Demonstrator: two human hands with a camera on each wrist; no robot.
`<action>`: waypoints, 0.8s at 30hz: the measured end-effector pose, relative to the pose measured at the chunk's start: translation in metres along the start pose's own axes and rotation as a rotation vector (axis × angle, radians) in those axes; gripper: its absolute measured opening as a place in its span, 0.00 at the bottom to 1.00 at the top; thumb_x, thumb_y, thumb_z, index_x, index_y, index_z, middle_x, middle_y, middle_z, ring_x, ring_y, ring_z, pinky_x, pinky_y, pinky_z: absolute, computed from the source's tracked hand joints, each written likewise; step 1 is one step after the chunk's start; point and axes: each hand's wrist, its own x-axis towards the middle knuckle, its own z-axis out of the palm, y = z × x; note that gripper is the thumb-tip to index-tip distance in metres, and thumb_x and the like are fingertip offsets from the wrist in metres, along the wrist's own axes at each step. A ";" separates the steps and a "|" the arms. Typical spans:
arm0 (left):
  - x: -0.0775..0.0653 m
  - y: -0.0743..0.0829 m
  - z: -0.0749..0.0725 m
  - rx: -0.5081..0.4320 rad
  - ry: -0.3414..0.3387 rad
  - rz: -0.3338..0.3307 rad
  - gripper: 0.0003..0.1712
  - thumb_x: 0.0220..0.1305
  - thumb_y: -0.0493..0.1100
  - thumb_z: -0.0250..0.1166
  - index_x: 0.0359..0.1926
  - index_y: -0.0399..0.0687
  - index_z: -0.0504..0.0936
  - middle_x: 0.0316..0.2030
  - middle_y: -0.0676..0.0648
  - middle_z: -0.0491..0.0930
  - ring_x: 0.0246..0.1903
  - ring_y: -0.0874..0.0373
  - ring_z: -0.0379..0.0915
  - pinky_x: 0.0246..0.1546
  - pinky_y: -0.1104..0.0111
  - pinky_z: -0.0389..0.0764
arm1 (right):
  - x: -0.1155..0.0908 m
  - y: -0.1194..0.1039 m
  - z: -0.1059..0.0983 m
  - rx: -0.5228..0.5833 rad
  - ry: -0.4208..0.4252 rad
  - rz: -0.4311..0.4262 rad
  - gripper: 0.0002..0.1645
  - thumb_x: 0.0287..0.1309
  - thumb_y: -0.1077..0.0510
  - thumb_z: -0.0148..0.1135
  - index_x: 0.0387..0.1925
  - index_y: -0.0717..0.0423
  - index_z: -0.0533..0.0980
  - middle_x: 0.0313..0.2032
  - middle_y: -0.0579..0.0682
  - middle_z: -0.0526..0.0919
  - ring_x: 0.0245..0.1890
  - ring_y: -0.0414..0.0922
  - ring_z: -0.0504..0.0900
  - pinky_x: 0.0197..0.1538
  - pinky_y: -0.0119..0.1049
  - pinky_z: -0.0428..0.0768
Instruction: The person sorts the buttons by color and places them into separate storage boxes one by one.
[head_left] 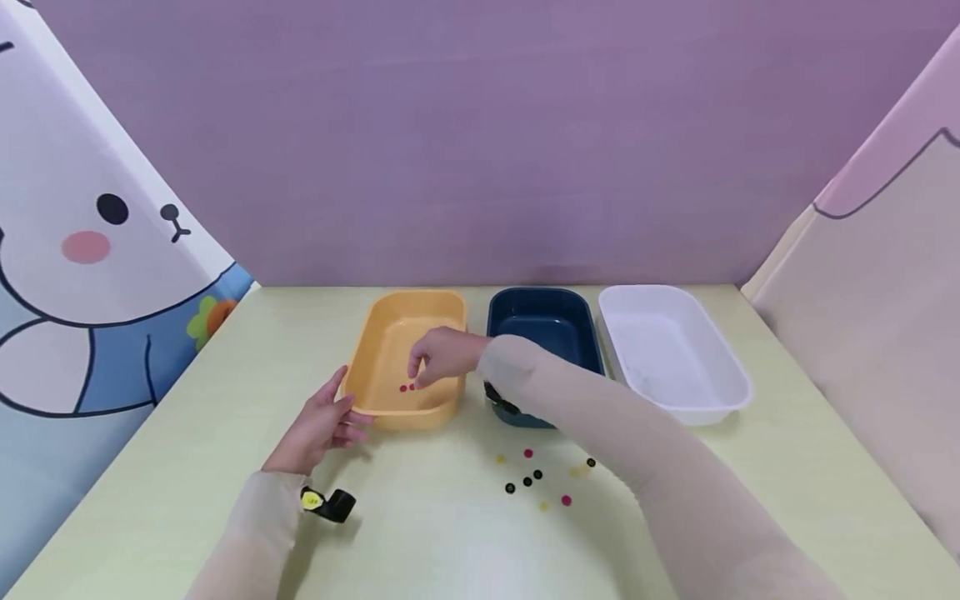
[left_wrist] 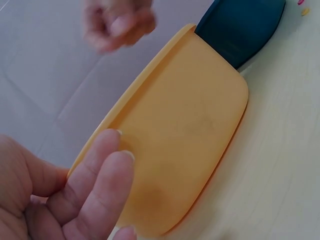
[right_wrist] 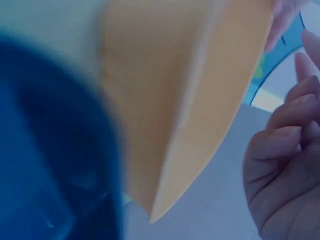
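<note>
An orange-yellow plastic tray (head_left: pixel 360 367) stands on the table, with small red buttons (head_left: pixel 403 388) on its floor. At its near left corner my left hand (head_left: pixel 322 425) holds the rim, thumb on the edge and fingers along the outer wall. My right hand (head_left: pixel 444 354) hovers over the tray, palm down. In the right wrist view, the fingers (right_wrist: pixel 292 110) are loosely bent, with nothing visible held. Below the right forearm, loose red (head_left: pixel 566 501), yellow (head_left: pixel 543 506) and black buttons (head_left: pixel 510 488) lie scattered on the table.
Right of the orange tray stands a dark blue tray (head_left: pixel 543 300), partly hidden by my right sleeve. A white tray (head_left: pixel 738 392) is beside it. A purple backdrop (head_left: pixel 480 150) rises behind the table (head_left: pixel 420 517), with printed cloth (head_left: pixel 82 167) on the left.
</note>
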 end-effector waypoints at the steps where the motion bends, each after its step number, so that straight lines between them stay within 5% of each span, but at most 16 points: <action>1: 0.000 0.000 -0.001 0.001 -0.003 0.003 0.35 0.77 0.41 0.39 0.76 0.58 0.32 0.26 0.52 0.83 0.21 0.60 0.80 0.26 0.70 0.76 | -0.010 0.001 0.001 0.010 -0.001 -0.010 0.07 0.57 0.58 0.67 0.37 0.56 0.82 0.26 0.44 0.77 0.30 0.41 0.72 0.33 0.28 0.71; 14: 0.002 0.001 -0.003 -0.001 -0.023 0.004 0.36 0.77 0.42 0.39 0.75 0.60 0.30 0.27 0.54 0.84 0.22 0.60 0.80 0.27 0.70 0.77 | -0.145 0.052 0.019 -0.058 0.000 -0.108 0.07 0.54 0.60 0.67 0.37 0.56 0.84 0.16 0.37 0.68 0.18 0.31 0.65 0.27 0.24 0.69; 24: 0.002 -0.003 -0.005 0.010 -0.054 0.018 0.37 0.77 0.44 0.40 0.75 0.59 0.27 0.27 0.55 0.83 0.24 0.59 0.81 0.29 0.70 0.78 | -0.196 0.080 0.032 -0.056 0.048 -0.072 0.07 0.52 0.62 0.68 0.36 0.58 0.84 0.14 0.35 0.61 0.15 0.30 0.59 0.24 0.24 0.66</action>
